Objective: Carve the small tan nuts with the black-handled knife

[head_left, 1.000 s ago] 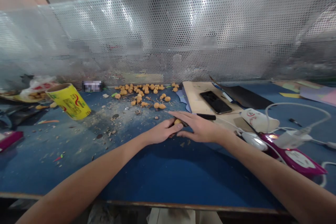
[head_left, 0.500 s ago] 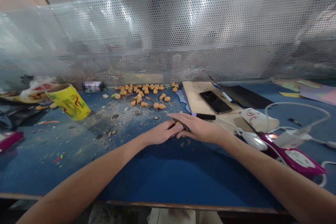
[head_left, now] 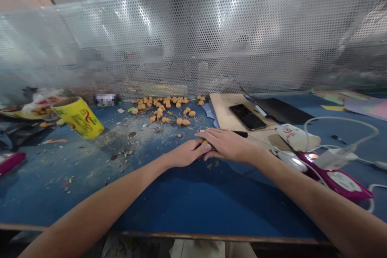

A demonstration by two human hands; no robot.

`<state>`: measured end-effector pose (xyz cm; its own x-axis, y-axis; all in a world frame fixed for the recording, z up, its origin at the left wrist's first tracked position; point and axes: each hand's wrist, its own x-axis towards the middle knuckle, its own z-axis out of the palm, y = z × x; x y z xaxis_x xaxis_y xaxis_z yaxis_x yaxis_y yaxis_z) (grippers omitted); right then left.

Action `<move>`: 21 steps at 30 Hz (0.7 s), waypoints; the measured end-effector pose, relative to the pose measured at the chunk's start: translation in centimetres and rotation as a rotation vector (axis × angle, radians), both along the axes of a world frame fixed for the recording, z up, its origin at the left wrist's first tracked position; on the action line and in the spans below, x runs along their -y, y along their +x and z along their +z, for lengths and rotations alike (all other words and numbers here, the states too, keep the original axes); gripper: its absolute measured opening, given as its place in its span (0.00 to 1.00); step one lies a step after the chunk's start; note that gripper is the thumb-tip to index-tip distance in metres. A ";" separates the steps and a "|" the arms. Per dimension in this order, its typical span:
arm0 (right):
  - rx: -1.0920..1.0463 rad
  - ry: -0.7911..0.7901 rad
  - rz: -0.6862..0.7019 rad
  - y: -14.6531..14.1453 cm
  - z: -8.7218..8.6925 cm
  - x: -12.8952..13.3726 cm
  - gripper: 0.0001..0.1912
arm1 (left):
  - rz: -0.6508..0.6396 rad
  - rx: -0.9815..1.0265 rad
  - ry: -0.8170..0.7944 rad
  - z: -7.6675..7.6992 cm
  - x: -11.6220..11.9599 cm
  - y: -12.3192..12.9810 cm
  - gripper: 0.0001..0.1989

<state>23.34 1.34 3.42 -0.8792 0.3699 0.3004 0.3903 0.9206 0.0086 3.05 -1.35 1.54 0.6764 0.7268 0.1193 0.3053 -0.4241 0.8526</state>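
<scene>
The left hand (head_left: 189, 153) and right hand (head_left: 228, 145) curl closed around a small tan nut (head_left: 205, 142) beside a black-handled tool (head_left: 240, 133); a slip could jab a finger or drop the nut onto the dusty blue workbench (head_left: 181, 205).

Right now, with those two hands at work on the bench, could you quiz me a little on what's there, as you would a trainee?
1. True or false: a small round tan fruit shows between the left hand and the right hand.
2. What does the smartphone lie on? A) a wooden board B) the yellow tub C) the perforated metal screen
3. What colour is the bench top?

Key: 1 true; 2 A; 3 blue.
</scene>
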 end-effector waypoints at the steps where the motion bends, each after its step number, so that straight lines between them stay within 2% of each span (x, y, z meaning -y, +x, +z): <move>1: 0.000 -0.013 -0.011 0.0 0.0 0.1 0.32 | -0.002 0.014 -0.014 -0.1 0.0 0.0 0.21; 10: -0.068 -0.169 -0.235 -0.9 -0.7 0.5 0.25 | 0.092 0.227 -0.153 -0.9 -0.2 0.4 0.23; 15: -0.111 -0.185 -0.252 -1.2 -1.0 0.4 0.24 | 0.111 0.266 -0.175 -1.1 -0.5 0.5 0.23; 21: -0.122 -0.192 -0.257 -1.2 -1.1 0.5 0.24 | 0.138 0.290 -0.119 -1.5 -0.7 0.5 0.22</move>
